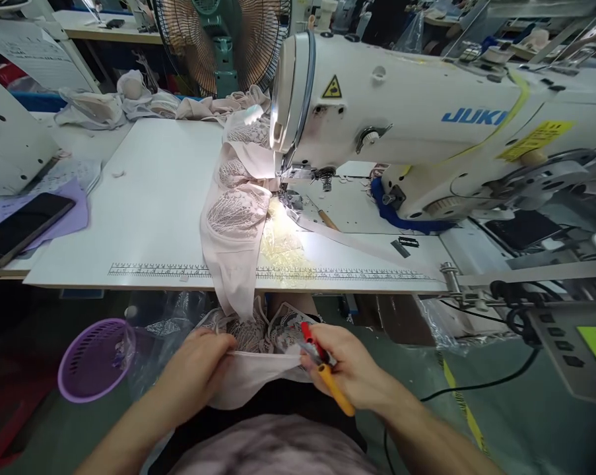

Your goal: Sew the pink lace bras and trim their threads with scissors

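Observation:
My left hand point(202, 361) is closed on the edge of a pale pink lace bra point(251, 336) over my lap, just below the table edge. My right hand point(350, 369) grips a pair of thread snips point(330, 376) with red and orange handles. The snips' blades lie by the right end of the bra's band, which my right fingertips seem to pinch too. Another pale pink bra point(235, 211) with lace cups lies on the table and hangs over its front edge. Its right side reaches the needle area of the white sewing machine point(377, 99).
A printed ruler point(154, 270) runs along the table's front. A wooden-handled tool point(327, 220) and small blades point(407, 241) lie right of the needle. A phone point(25, 227) rests at left, a purple basket point(97, 359) below. Behind are a fan point(223, 46) and bra pieces point(94, 109).

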`<state>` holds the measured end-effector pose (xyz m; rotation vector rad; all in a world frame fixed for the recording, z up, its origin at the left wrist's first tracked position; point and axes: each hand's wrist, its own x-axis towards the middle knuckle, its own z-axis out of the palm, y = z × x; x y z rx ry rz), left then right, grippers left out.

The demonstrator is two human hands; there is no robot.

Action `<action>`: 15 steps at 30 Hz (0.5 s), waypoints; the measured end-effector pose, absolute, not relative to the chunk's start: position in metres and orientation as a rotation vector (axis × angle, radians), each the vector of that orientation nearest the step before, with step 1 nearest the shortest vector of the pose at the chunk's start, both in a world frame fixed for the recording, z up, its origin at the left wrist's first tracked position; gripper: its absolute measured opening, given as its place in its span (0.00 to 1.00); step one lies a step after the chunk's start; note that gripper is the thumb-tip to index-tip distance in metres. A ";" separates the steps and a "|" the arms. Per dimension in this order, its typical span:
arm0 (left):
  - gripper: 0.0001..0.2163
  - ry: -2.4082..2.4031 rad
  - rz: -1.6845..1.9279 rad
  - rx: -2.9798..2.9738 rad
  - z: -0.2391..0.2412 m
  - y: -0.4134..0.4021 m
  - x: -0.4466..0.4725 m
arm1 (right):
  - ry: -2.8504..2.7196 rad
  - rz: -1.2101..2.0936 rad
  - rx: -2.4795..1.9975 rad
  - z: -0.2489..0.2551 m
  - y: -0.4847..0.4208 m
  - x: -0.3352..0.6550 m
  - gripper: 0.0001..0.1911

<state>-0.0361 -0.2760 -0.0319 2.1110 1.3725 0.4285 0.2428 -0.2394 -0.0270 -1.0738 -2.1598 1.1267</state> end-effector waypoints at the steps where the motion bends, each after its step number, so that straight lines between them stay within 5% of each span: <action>1: 0.10 1.397 0.402 2.147 -0.034 -0.274 -0.042 | -2.175 1.079 -1.101 -0.027 -0.239 0.250 0.15; 15: 0.08 1.443 0.337 2.082 -0.037 -0.273 -0.042 | -2.162 0.941 -1.455 -0.036 -0.238 0.295 0.15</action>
